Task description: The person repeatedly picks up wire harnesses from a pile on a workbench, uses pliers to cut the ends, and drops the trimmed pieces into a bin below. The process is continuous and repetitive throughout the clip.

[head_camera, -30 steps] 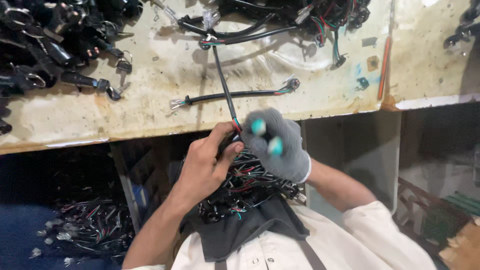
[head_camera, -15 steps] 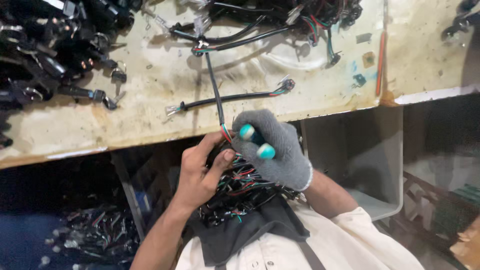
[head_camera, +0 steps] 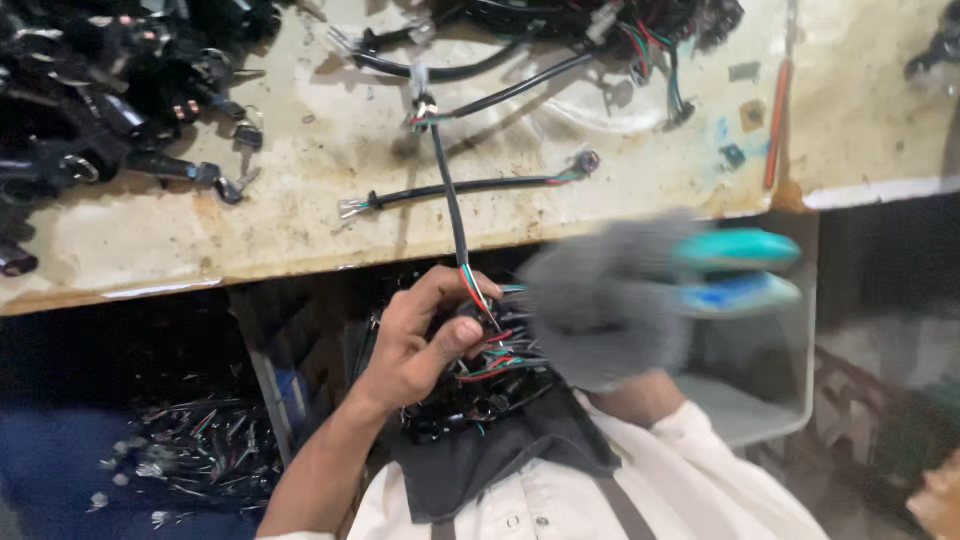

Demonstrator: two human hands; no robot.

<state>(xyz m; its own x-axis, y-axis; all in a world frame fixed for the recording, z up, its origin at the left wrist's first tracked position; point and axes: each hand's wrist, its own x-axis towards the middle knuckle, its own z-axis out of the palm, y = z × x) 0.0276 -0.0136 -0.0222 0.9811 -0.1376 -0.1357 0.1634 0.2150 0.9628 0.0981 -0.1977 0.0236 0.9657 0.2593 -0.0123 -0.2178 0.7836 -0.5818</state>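
Fingers (head_camera: 455,335) of the bare left hand (head_camera: 420,345) pinch the coloured wire ends (head_camera: 478,292) at the lower tip of a black cable (head_camera: 450,195), thumb and forefinger closed on the red and green strands just below the near edge of the surface. The right hand (head_camera: 610,310), in a grey knitted glove, is blurred; its fingers are wrapped around two tool handles (head_camera: 738,268), one teal and one blue, which stick out to the right. Whether the tool's working end touches the wires I cannot tell.

Going by size: the stained, cream-coloured surface (head_camera: 300,225) fills the upper half of the view, its near edge running just above both hands. A heap of black switch parts with keys (head_camera: 110,100) covers its far left corner, and a tangle of black harness with red and green leads (head_camera: 600,25) lies along the far edge. Below the near edge, against the person's dark apron (head_camera: 500,450), sits a bundle of wires (head_camera: 490,380) just under the left hand. The held cable rises from the fingers across the near edge to a taped junction (head_camera: 425,108). A shorter black cable (head_camera: 470,187) lies crosswise, passing the held one near the middle. A thin orange stick (head_camera: 775,125) lies toward the right edge.
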